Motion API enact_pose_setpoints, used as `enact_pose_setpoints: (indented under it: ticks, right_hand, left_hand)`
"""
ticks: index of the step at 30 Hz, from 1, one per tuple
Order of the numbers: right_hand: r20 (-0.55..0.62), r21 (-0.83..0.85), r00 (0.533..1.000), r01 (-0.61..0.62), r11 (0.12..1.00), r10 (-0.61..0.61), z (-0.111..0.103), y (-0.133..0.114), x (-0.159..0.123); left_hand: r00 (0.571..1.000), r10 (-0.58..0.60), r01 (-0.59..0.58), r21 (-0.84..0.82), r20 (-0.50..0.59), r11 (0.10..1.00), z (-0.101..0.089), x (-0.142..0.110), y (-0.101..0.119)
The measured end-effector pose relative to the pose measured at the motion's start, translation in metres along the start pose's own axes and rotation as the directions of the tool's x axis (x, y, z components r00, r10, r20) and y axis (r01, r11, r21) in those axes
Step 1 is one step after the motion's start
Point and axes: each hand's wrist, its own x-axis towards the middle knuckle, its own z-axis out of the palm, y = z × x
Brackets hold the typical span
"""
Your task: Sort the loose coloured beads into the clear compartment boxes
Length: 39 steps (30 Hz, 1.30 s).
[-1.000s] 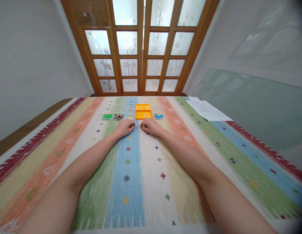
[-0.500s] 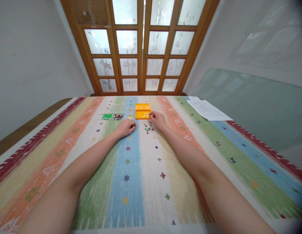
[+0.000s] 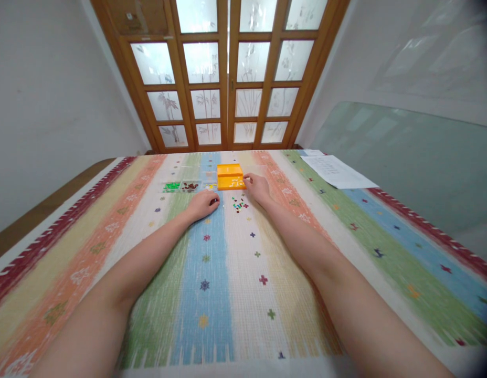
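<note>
An orange tray [image 3: 229, 176] sits far out on the striped tablecloth [image 3: 228, 273]. My right hand [image 3: 257, 188] lies at the tray's right edge with curled fingers; what it holds, if anything, is too small to see. My left hand [image 3: 204, 203] rests knuckles-up on the cloth, fingers curled under. Between the hands lies a small heap of mixed coloured beads [image 3: 238, 204]. Left of the tray stand clear compartments with green beads [image 3: 171, 186], dark red beads [image 3: 190, 186] and yellowish beads [image 3: 210, 185].
A white paper sheet [image 3: 336, 171] lies at the far right of the table. A pale green glass panel [image 3: 404, 157] leans along the right wall. Wooden glazed doors [image 3: 228, 79] stand behind the table.
My right hand moved from beside my left hand forward and right to the orange tray's edge, uncovering the heap of beads. The left hand stayed put. The view tilted slightly.
</note>
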Motion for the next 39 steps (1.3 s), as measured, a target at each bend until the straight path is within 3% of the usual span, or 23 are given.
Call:
enact_pose_setpoints:
  ticks: [4, 8, 14, 17, 21, 28, 34, 39]
  right_hand:
    - [0.015, 0.034, 1.000, 0.020, 0.999, -0.021, -0.005, 0.003, 0.002]
    - [0.105, 0.086, 0.981, 0.158, 0.984, -0.166, -0.010, 0.004, 0.001]
    - [0.314, 0.100, 0.881, 0.341, 0.935, -0.355, -0.018, -0.004, -0.004]
    - [0.393, 0.067, 0.835, 0.392, 0.918, -0.385, -0.021, -0.010, -0.008]
    - [0.458, 0.043, 0.809, 0.394, 0.918, -0.368, -0.020, -0.011, -0.009]
    - [0.530, 0.049, 0.768, 0.396, 0.917, -0.360, -0.016, -0.009, -0.007]
    - [0.561, 0.128, 0.732, 0.383, 0.915, -0.385, -0.019, -0.011, -0.010]
    - [0.536, 0.145, 0.750, 0.370, 0.918, -0.387, -0.021, -0.013, -0.011]
  left_hand:
    - [1.000, 0.004, -0.004, -0.005, 0.003, 1.000, 0.000, -0.001, -0.001]
    - [1.000, 0.004, -0.004, -0.007, 0.002, 1.000, 0.000, -0.002, -0.002]
    - [1.000, 0.019, -0.019, -0.002, -0.003, 1.000, 0.000, -0.003, -0.003]
    - [0.999, 0.042, -0.042, -0.003, -0.026, 0.999, -0.001, -0.003, -0.001]
    - [0.992, 0.121, -0.122, -0.012, -0.039, 0.992, 0.003, -0.001, 0.006]
    - [0.976, 0.196, -0.197, 0.007, 0.092, 0.980, 0.020, 0.006, 0.013]
    - [0.961, 0.230, -0.233, 0.004, 0.155, 0.972, 0.015, 0.006, 0.017]
    - [0.963, 0.246, -0.246, -0.019, 0.108, 0.969, 0.013, 0.006, 0.018]
